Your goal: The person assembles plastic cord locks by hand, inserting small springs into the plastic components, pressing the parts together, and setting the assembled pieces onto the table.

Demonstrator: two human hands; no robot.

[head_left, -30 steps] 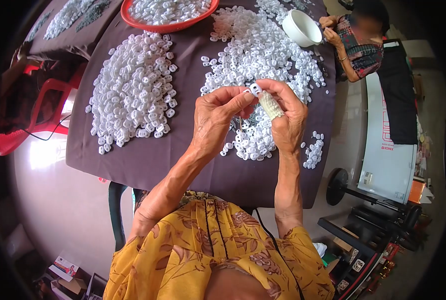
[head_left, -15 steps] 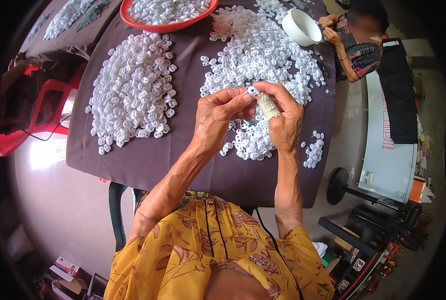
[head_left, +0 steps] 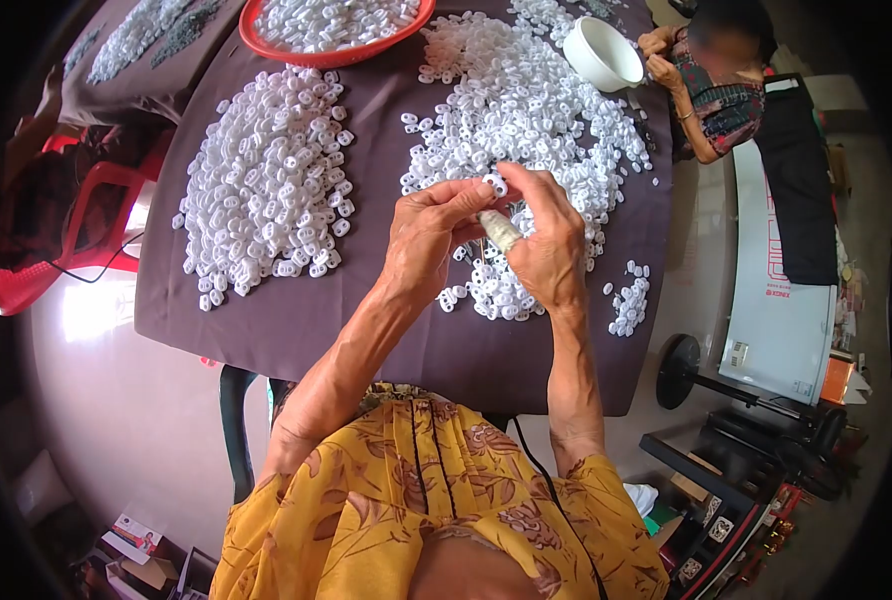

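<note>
Head view: right hand [head_left: 551, 245], fingers parted, wrapped thumb [head_left: 499, 231] swung inward; left hand [head_left: 419, 236] pinching white piece [head_left: 497, 184]; handling apparently unfinished

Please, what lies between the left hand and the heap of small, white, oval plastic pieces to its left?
In the head view, a bare stretch of dark brownish-purple tablecloth lies between the left hand and the white heap.

Small red lettering [head_left: 777, 294] on a white panel [head_left: 771, 345], which we read as ending "NEX", larger red characters [head_left: 771, 235] above, illegible to us, box [head_left: 136, 536] print too small.
</note>
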